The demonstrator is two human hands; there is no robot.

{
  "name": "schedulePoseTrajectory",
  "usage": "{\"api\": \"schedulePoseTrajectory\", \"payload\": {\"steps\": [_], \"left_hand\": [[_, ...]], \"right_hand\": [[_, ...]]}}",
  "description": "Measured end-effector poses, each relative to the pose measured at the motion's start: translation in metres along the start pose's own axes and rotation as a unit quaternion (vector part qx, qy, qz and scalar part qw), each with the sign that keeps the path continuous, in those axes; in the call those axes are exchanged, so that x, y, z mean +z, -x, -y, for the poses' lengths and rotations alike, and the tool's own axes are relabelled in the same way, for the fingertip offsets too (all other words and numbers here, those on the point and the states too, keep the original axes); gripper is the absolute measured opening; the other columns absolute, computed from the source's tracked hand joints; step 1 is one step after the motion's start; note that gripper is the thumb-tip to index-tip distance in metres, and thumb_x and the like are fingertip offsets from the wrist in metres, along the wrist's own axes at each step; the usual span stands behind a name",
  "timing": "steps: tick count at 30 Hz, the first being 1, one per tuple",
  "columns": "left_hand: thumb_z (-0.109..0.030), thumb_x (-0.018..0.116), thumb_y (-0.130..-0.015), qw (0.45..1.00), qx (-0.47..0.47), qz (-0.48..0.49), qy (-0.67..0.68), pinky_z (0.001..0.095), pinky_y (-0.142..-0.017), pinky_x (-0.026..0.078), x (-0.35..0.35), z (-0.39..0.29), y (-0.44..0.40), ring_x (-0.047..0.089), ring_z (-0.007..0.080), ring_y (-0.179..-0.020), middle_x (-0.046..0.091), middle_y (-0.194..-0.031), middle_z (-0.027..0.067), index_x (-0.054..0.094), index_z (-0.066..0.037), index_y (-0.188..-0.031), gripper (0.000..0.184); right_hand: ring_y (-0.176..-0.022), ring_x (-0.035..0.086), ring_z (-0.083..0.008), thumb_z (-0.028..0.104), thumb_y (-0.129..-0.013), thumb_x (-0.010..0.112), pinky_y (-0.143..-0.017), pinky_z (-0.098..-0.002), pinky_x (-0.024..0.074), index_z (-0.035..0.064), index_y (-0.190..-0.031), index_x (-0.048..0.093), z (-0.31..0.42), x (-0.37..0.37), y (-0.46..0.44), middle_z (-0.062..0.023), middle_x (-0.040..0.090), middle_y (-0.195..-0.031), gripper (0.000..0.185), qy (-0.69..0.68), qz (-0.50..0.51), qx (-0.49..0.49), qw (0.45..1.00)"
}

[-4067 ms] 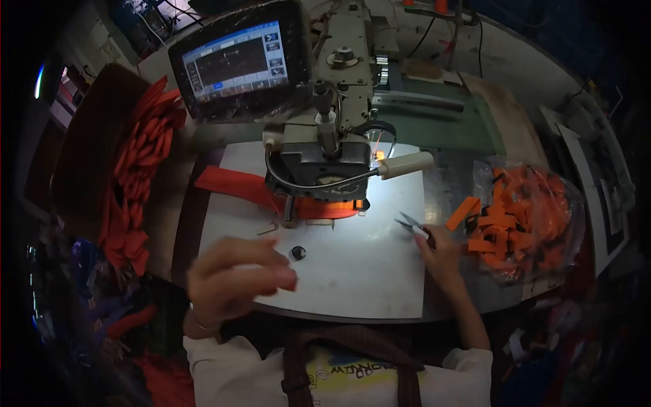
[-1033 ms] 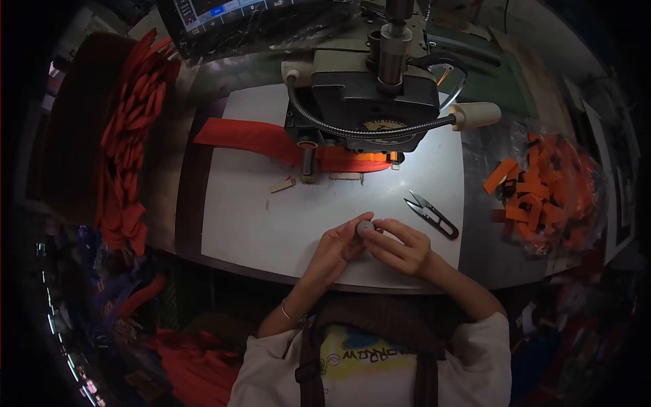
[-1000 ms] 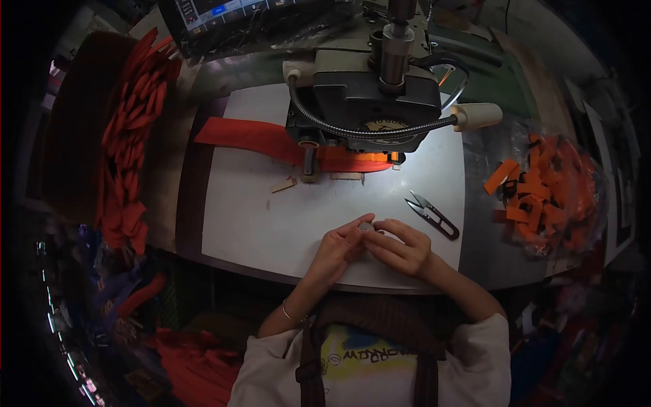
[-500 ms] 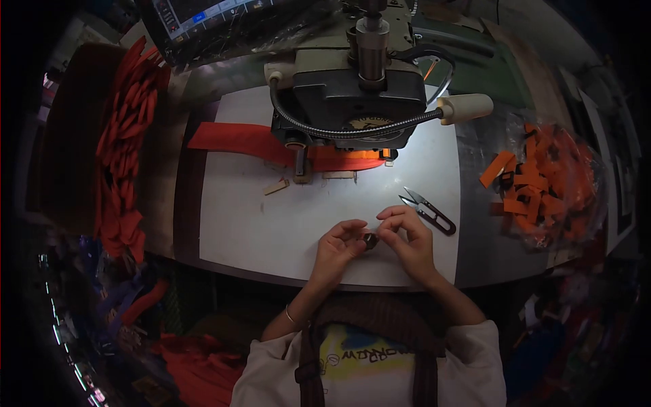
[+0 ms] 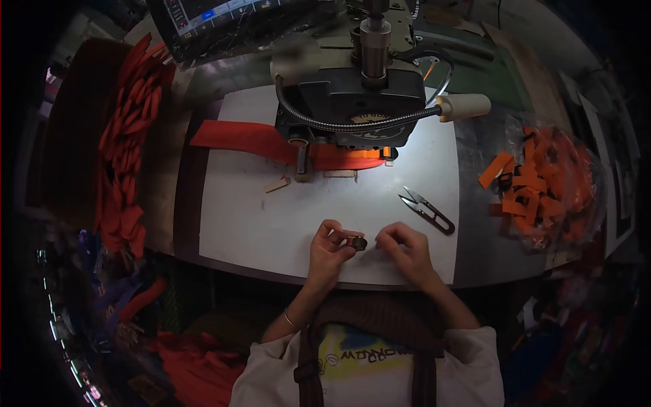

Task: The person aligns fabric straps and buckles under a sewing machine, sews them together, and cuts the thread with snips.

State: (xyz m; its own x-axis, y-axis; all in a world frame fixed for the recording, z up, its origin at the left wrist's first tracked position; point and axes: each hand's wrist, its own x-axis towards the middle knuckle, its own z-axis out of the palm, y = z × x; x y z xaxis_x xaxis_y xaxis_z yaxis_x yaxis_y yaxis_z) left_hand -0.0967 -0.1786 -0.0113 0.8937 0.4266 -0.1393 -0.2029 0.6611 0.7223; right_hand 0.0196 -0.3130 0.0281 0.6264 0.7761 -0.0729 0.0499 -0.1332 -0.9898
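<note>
My left hand (image 5: 329,252) holds a small round dark metal part (image 5: 357,242), like a bobbin case, between thumb and fingers over the front of the white plate (image 5: 237,227). Just to its right, my right hand (image 5: 405,249) is closed with thumb and index finger together; whatever is between them is too small to make out. Thread snips (image 5: 427,210) lie on the plate beyond my right hand. Under the head of the sewing machine (image 5: 359,102) is a red fabric strip (image 5: 244,139) with an orange band (image 5: 346,153) on it.
A screen (image 5: 230,20) stands at the back left. Many red strips (image 5: 135,129) hang over a brown box at the left. A clear bag of orange pieces (image 5: 542,183) lies on the right. A small light-coloured piece (image 5: 277,184) sits near the machine foot.
My hands have moved apart, my left hand taking the round part a little leftward. Earlier my right hand held the snips; they now lie on the plate. The view has also shifted slightly.
</note>
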Motion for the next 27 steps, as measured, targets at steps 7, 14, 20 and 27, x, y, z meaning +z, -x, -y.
{"api": "schedulePoseTrajectory", "payload": {"steps": [7,14,20,27], "left_hand": [[-0.004,0.079,-0.059,0.983,0.128,0.026,-0.131,0.0306,-0.090,0.039,0.002,0.002,0.008,0.054,0.0183,-0.095,0.054,-0.104,0.0064,0.046,-0.007,-0.105,0.056],[-0.012,0.079,-0.062,0.905,0.211,0.140,-0.343,0.0308,-0.086,0.041,-0.007,-0.037,0.032,0.051,0.0171,-0.094,0.061,-0.096,-0.0008,0.069,-0.013,-0.098,0.037],[-0.007,0.081,-0.057,0.945,0.252,0.042,-0.205,0.0269,-0.080,0.043,-0.023,-0.025,0.074,0.052,0.0135,-0.083,0.063,-0.082,0.0001,0.068,-0.009,-0.097,0.041],[-0.003,0.069,-0.075,0.963,0.153,-0.218,-0.031,0.0224,-0.080,0.046,-0.097,0.032,0.129,0.058,0.0105,-0.083,0.065,-0.099,0.0051,0.063,-0.002,-0.107,0.033]], "right_hand": [[-0.064,0.052,-0.0132,0.008,-0.084,0.053,-0.060,-0.0217,0.0407,-0.0014,-0.097,0.059,-0.001,0.025,0.020,-0.0068,0.062,-0.082,0.016,-0.045,0.032,-0.038,0.998],[-0.074,0.052,-0.0178,0.018,-0.082,0.045,-0.065,-0.0239,0.0404,-0.0075,-0.097,0.057,-0.026,0.031,0.026,-0.0137,0.060,-0.084,0.033,-0.183,0.121,0.027,0.975],[-0.062,0.048,-0.0140,0.021,-0.085,0.042,-0.053,-0.0233,0.0364,-0.0052,-0.092,0.056,-0.002,0.064,0.023,-0.0101,0.055,-0.073,0.031,-0.250,0.279,0.109,0.921],[-0.057,0.047,-0.0139,0.014,-0.086,0.046,-0.056,-0.0233,0.0392,-0.0001,-0.094,0.058,0.001,0.072,0.027,-0.0063,0.051,-0.068,0.020,-0.021,0.152,0.085,0.984]]}}
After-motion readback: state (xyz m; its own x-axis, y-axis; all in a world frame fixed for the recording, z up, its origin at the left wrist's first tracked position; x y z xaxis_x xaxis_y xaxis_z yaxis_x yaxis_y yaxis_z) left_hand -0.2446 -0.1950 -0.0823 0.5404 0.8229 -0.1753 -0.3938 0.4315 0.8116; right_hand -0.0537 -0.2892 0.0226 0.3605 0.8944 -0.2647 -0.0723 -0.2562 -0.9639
